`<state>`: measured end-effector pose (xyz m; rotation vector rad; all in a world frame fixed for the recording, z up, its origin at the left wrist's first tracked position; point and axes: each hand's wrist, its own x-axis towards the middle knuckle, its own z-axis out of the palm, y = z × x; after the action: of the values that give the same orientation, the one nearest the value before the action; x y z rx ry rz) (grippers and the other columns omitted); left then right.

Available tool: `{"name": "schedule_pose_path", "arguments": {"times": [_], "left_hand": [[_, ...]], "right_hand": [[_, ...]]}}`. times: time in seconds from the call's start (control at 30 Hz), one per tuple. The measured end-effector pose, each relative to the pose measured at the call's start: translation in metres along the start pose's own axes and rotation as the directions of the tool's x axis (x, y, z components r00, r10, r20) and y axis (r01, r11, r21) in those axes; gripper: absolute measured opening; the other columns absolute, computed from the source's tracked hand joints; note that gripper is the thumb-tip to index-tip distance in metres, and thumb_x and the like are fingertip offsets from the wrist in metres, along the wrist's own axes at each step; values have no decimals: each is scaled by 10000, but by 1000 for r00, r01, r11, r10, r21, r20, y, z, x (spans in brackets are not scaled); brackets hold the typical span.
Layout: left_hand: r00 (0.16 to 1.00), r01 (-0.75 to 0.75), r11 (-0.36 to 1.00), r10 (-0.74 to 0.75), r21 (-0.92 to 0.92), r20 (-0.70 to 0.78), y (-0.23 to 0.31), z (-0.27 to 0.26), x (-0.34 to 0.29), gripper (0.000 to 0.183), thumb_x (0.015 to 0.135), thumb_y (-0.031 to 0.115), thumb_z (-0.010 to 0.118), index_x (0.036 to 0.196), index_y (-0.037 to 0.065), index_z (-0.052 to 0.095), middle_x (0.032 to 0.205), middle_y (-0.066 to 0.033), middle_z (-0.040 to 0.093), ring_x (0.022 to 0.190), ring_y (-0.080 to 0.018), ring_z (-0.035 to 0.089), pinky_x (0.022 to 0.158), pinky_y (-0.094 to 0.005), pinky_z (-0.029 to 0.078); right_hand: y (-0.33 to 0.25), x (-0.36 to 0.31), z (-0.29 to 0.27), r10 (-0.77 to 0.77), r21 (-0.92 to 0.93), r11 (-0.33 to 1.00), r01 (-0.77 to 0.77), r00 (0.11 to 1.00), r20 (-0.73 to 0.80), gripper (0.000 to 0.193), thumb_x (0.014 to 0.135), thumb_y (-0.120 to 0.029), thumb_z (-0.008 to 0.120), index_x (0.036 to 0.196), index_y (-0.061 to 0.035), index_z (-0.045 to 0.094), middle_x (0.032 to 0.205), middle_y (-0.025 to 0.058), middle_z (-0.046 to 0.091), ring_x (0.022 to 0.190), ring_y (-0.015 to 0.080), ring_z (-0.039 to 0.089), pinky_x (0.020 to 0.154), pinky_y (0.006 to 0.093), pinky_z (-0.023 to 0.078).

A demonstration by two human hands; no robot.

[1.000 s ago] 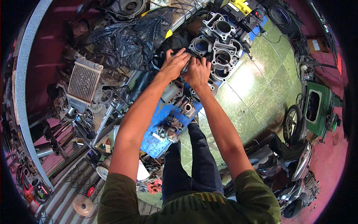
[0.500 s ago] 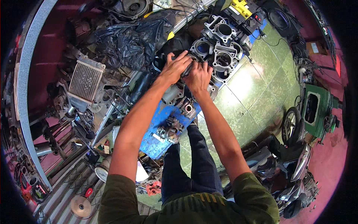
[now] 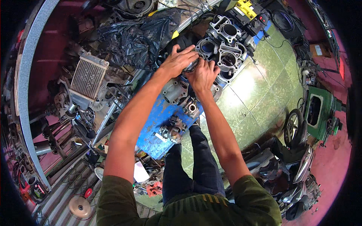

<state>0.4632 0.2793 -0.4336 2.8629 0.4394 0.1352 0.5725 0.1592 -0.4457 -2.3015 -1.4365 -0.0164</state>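
Both arms reach forward to a grey metal engine part [image 3: 192, 65], apparently a cylinder block, among others on a blue bench [image 3: 151, 128]. My left hand [image 3: 178, 63] grips its far left side, with the fingers laid over the top. Curled over the near right side is my right hand [image 3: 203, 76]. The hands cover much of the part. Just beyond stands a cylinder block with a round bore [image 3: 207, 46], and right of it a larger one [image 3: 229, 58]. Nearer to me sit another grey cylinder [image 3: 174, 91] and a small part with a round port [image 3: 192, 107].
A carburetor-like part [image 3: 172, 131] lies at the bench's near end. Black plastic [image 3: 139, 39] covers things at the left, near a radiator [image 3: 89, 77]. A yellow object [image 3: 245, 8] is at the far end. Green tiled floor [image 3: 260, 94] lies right, with a wheel [image 3: 294, 126] beyond.
Both hands have shifted slightly right and stay on the same part. My left forearm has moved a little left, and more of the blue bench shows beside it.
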Motion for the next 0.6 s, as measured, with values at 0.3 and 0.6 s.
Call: {"name": "schedule_pose_path", "arguments": {"times": [0.3,0.6], "left_hand": [[1000,-21,999,20,46,5,5,-53,1,611,783,-110,627,1372,53,613,1487,-54,565,1512,-253,381,1082,-602,303],[993,84,989,-74,119,-92,43,-149,-44,663,694,60,826,1323,33,619,1429,-93,598,1513,-237,380,1054,-600,315]], "right_hand": [[-17,13,-33,11,6,1000,-11,1000,22,762,500,-379,937,1141,-80,653,1064,86,720,1095,281,574,935,521,380],[-51,27,-129,-338,98,936,339,941,-28,768,495,-383,936,1129,-48,661,1000,97,708,1073,286,589,977,535,369]]}}
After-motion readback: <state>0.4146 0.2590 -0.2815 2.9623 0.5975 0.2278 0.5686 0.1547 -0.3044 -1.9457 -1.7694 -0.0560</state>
